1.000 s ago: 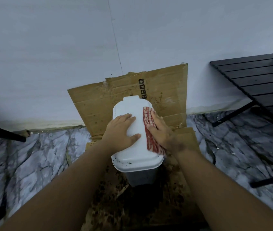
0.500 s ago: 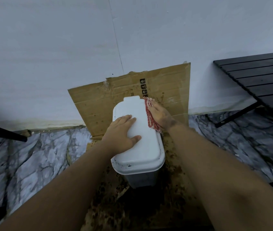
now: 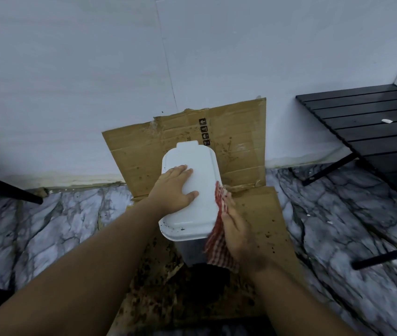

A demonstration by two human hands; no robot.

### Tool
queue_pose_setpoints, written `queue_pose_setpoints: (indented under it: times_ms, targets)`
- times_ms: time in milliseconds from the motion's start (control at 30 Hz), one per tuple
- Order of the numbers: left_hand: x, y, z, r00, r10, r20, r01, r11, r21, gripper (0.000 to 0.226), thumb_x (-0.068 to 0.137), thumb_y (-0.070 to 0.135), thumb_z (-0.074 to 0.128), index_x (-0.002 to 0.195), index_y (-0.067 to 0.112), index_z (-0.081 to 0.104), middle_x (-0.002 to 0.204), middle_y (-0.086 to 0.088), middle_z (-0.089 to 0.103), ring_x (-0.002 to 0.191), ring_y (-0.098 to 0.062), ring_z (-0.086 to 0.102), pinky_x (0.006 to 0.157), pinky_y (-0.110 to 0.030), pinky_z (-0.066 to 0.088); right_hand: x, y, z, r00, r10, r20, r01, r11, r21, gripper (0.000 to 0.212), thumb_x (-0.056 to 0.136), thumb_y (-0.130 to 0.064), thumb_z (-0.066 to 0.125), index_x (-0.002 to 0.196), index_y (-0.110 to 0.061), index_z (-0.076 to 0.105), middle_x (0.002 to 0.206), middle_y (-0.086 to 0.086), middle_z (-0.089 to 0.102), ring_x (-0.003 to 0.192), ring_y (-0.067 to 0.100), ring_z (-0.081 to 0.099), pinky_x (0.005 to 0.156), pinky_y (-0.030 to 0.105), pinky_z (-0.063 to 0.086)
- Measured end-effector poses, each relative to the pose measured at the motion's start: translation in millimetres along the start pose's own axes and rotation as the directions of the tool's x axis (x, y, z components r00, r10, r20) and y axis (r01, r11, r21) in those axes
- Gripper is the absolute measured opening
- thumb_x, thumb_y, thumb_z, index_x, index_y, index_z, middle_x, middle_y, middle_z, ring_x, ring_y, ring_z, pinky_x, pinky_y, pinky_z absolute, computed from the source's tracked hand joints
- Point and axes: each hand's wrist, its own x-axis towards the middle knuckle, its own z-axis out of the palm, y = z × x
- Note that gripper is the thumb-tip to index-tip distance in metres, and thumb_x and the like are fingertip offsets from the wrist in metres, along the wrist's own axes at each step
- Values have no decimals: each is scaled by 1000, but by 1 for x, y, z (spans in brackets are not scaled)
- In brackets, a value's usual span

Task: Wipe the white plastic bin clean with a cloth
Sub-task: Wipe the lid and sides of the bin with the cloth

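White plastic bin [image 3: 200, 190]: stands upright on a flattened sheet of cardboard [image 3: 263, 214], near the wall [image 3: 71, 81]. The lid is closed, so the contents cannot be seen. The lid is white, with a small tab at the far end and dark specks along the near rim. The body below the lid looks greyish and is in shadow.

Left hand [image 3: 173, 190]: lies flat on the left half of the lid, fingers straight and together, thumb spread toward the middle. It presses down and grips nothing.

Right hand [image 3: 237, 232]: at the bin's right side near the front corner, holding the cloth against the lid's edge and the wall below it. The fingers appear fairly straight, pressing rather than clenching.

Cloth [image 3: 219, 241]: red and white check, bunched between the right hand and the bin, its lower part hanging down past the lid's rim.

Cardboard: one part lies on the floor under the bin, heavily spotted with brown stains; another part leans up against the wall behind, with printed handling symbols.

Floor [image 3: 59, 226]: grey marble pattern with dark veins.

Black slatted table [image 3: 367, 124]: to the right, well apart from the bin, with small white scraps on top.
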Motion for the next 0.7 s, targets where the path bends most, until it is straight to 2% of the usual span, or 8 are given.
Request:
queue_pose_setpoints:
  times_ms: [100,167,300,433,533,700]
  targets:
    - [-1,2,0,1000,-11,-10,11,999,-38,83,88,63,45,159,24,26,168,1,18,154,-21,14,125,-43,12,-18,7,0,994,-109,8,109,992,-67,50,106,-20,35,155,-17,27,160,-15,20,148,-5,12,122,18,11]
    - [-1,6,1,999,-30,-21,28,997,-70,87,82,61,41,159,22,28,167,1,20,154,-21,15,125,-43,12,-4,13,-2,991,-136,13,136,987,-89,49,105,-21,34,153,-15,30,159,-14,24,148,-2,16,123,24,13]
    - [-1,7,10,996,-41,-85,32,995,-97,86,80,57,40,158,22,30,167,0,22,154,-22,15,124,-42,10,53,7,-15,987,-96,131,114,985,-133,49,105,-22,32,153,-15,31,160,-8,25,148,1,19,125,36,13]
    - [3,3,15,991,0,-136,-7,999,-53,95,74,66,26,157,21,32,166,0,24,153,-22,17,124,-40,11,119,-14,-25,960,-53,276,142,939,-314,50,108,-25,25,157,-12,20,164,-4,18,150,4,11,124,30,0]
    - [6,-1,20,986,21,-167,-27,999,-37,95,73,65,23,156,20,33,166,0,25,153,-21,18,123,-39,11,166,-17,-19,953,-29,303,140,925,-353,52,108,-27,24,157,-13,17,165,-2,15,151,7,9,124,32,0]
    - [9,-5,24,983,29,-179,-37,998,-43,90,76,64,26,156,23,33,166,1,25,153,-21,17,125,-42,11,219,-11,-8,949,27,314,76,947,-311,55,105,-32,26,156,-12,21,165,2,15,152,10,8,126,36,5]
